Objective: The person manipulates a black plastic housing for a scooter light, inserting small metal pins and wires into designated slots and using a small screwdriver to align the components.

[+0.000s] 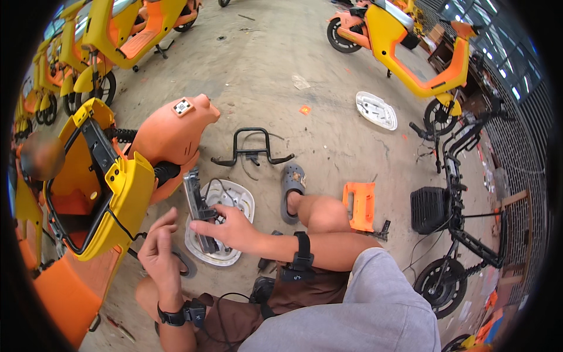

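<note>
My right hand (231,229) grips a narrow metal and black plastic assembly (193,193), perhaps a lamp unit, held upright on edge over a white plastic tray (248,198). A thin black cable hangs by the assembly, and small parts lie in the tray. My left hand (162,246) is raised to the left of the assembly, fingers apart, touching nothing. Beside it on the left stands a yellow and orange scooter body (132,202) with its seat area uncovered and a black cable hanging from its side.
A black tubular rack (251,150) lies ahead, near my foot. Right of my knee is an orange plastic frame (363,207). A second white tray (376,111) holds small parts. A stripped scooter frame (455,198) is at right; assembled scooters (118,35) line the left.
</note>
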